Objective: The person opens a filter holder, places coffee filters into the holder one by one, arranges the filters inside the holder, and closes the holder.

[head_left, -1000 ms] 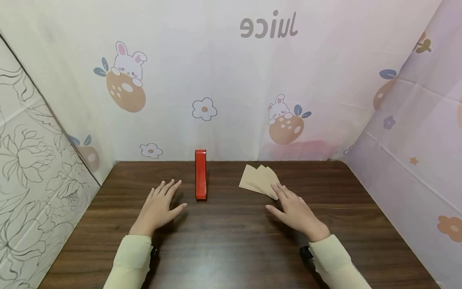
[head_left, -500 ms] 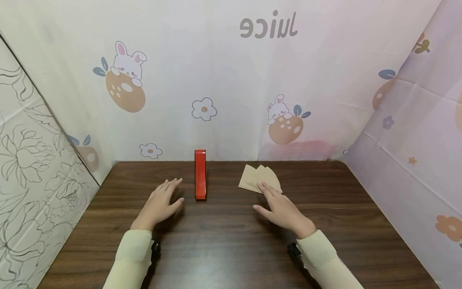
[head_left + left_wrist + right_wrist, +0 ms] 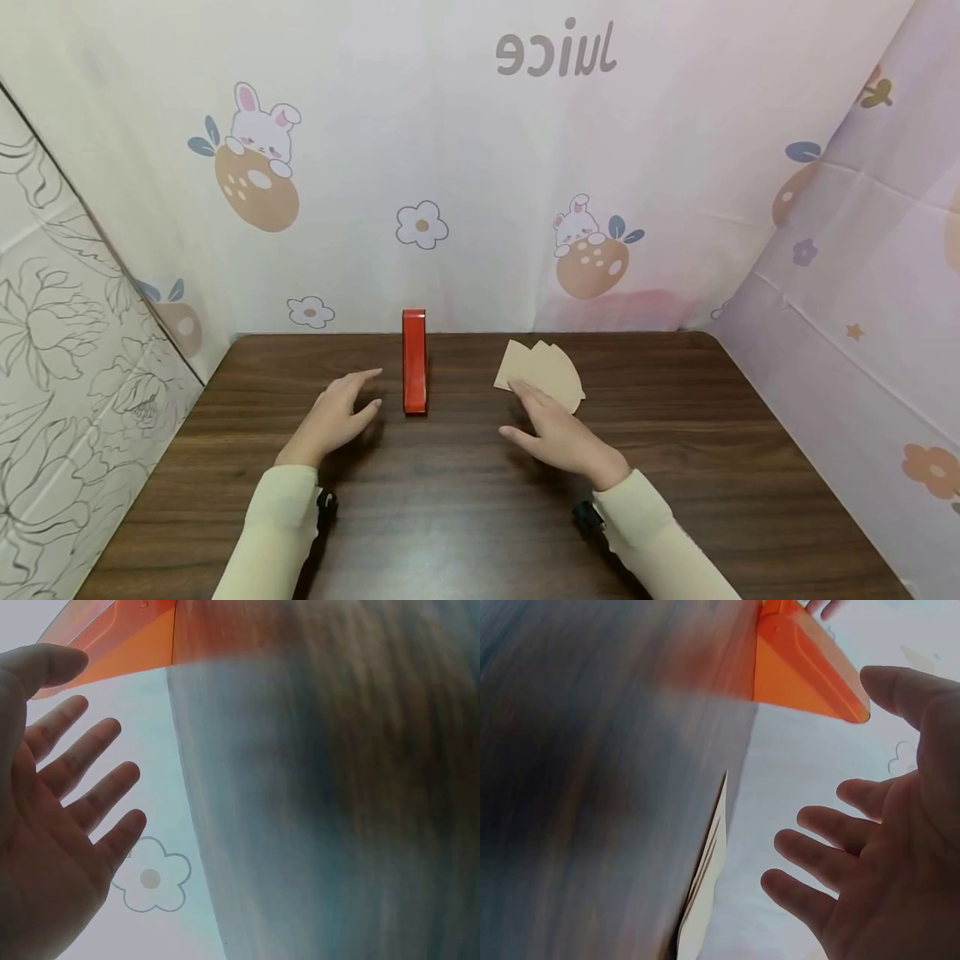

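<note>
A narrow, upright red stand (image 3: 414,362) is on the wooden table, glossy and orange in the wrist views, where its side looks wide and slanted (image 3: 799,671). My left hand (image 3: 333,421) hovers just left of it, thumb and fingers spread, holding nothing. To the right lies a fanned stack of tan, fan-shaped papers (image 3: 547,367), like cone coffee filters. In the head view my right hand (image 3: 566,435) overlaps their near-left edge. The right wrist view shows the filters (image 3: 705,877) flat on the table, with the right fingers apart from them.
The dark wood table (image 3: 450,517) runs back to a pale curtain (image 3: 480,167) printed with rabbits and flowers. Patterned side curtains (image 3: 847,300) border it left and right. A black wrist strap (image 3: 588,517) shows under the right cuff.
My right hand has moved left across the near side of the filters. The left hand has turned slightly, its fingers closer together beside the stand. Stand and filters have stayed put.
</note>
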Tool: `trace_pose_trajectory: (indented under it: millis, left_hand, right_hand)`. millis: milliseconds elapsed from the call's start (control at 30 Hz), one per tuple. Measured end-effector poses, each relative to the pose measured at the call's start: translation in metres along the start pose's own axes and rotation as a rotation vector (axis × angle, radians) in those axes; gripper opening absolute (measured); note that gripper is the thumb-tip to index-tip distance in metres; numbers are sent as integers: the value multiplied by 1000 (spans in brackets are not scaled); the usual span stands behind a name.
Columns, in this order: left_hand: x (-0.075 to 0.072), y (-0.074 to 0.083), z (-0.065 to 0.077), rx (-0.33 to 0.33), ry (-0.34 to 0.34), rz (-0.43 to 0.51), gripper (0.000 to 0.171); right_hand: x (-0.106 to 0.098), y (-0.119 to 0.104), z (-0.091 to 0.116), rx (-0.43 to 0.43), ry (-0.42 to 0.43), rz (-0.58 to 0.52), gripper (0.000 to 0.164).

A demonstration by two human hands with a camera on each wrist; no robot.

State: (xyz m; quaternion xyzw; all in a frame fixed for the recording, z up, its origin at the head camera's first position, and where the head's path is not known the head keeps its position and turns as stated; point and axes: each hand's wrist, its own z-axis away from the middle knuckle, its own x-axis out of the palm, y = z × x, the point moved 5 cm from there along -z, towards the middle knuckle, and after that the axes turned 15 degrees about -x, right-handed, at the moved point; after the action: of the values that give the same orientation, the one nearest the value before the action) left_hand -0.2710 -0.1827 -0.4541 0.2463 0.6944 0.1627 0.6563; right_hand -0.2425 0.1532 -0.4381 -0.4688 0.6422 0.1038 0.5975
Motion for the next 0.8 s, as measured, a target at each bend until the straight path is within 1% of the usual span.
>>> trace_pose_trajectory:
  millis: [300, 533, 800]
  left_hand:
    - [2, -1, -9, -10, -15, 80, 49]
    - [4, -2, -19, -3, -19, 128, 48]
    - [5, -2, -27, -16, -33, 193, 46]
  right_hand:
    - [11, -7, -13, 20, -54, -90, 81]
    - [23, -6, -32, 28, -76, -176, 83]
    - [34, -6, -50, 8, -89, -195, 82]
